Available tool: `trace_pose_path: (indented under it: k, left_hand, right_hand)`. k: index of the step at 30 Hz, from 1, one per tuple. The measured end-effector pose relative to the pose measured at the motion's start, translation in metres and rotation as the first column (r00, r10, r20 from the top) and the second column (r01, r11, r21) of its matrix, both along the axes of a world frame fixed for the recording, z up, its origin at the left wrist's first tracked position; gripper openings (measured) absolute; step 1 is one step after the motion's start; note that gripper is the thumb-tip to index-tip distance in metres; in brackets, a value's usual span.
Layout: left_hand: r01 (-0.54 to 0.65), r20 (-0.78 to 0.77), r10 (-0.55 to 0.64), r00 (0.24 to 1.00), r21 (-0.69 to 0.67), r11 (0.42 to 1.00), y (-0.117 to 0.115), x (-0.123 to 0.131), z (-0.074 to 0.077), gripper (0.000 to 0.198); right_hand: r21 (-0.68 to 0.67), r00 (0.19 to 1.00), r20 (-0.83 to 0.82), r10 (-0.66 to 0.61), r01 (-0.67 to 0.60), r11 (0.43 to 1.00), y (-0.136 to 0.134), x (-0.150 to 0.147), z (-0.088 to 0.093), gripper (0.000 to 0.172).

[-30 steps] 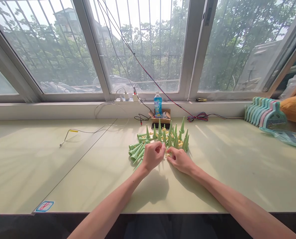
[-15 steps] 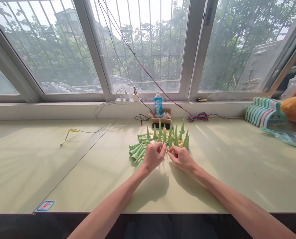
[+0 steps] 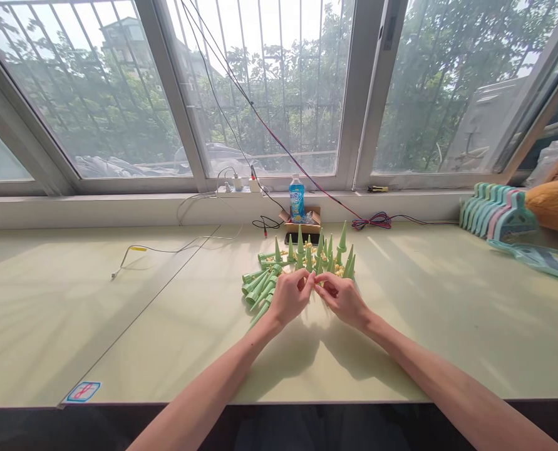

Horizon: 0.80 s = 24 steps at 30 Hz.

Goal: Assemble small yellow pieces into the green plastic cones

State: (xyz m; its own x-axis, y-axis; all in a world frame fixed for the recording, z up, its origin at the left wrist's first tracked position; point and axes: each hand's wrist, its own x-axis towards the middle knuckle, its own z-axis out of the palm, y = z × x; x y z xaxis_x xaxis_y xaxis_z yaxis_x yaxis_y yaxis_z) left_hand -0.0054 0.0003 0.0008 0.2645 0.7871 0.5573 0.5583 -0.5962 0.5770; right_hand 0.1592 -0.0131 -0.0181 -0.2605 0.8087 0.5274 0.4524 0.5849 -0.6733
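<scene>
A cluster of green plastic cones [image 3: 320, 254] stands upright on the pale green table [image 3: 166, 326], with small yellow pieces [image 3: 339, 269] scattered among them. More green cones [image 3: 257, 285] lie flat in a pile to the left. My left hand [image 3: 292, 297] and my right hand [image 3: 343, 299] meet just in front of the cluster, fingertips pinched together. Each hand's fingers are closed around something small that I cannot make out. A green cone lies under my left wrist.
A blue drink bottle [image 3: 297, 198] stands by a small cardboard box [image 3: 302, 222] at the window sill. Cables [image 3: 377, 220] and a white wire [image 3: 166, 249] trail over the table. Pastel plastic pieces [image 3: 497, 213] are stacked at the far right.
My right hand lifted off the table and closed in on my left hand; both now pinch together slightly higher and nearer the cones.
</scene>
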Motion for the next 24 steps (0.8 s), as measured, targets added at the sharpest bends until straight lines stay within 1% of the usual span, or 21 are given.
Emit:
trace_pose_path:
  k: [5, 10, 14, 21, 24]
  left_hand:
    - [0.044, 0.021, -0.044, 0.999, -0.029, 0.999, 0.0004, -0.0004, -0.0004, 0.038]
    - [0.026, 0.021, -0.026, 0.999, -0.021, 0.999, 0.001, -0.0007, -0.0009, 0.04]
    - [0.024, 0.049, -0.023, 0.999, -0.026, 0.999, 0.0013, 0.0, -0.0007, 0.039]
    - [0.041, 0.085, -0.035, 0.996, -0.071, 0.997, 0.001, 0.001, -0.0004, 0.039]
    - [0.01, 0.106, -0.004, 0.994, -0.058, 0.998, 0.0008, 0.0005, 0.0016, 0.039]
  right_hand:
    - [0.006, 1.0, -0.023, 0.005, -0.005, 1.0, 0.0005, 0.0002, -0.0001, 0.029]
    - [-0.003, 1.0, -0.021, -0.018, 0.018, 1.0, -0.0002, 0.0009, 0.0011, 0.033]
    - [-0.018, 0.999, -0.04, -0.033, 0.032, 0.999, -0.0007, 0.0014, 0.0022, 0.031]
    - [-0.047, 1.0, -0.027, 0.015, -0.016, 0.999, 0.0004, 0.0019, 0.0014, 0.033]
    - [-0.053, 0.999, -0.045, 0.001, -0.004, 0.999, 0.0002, 0.0017, 0.0016, 0.032]
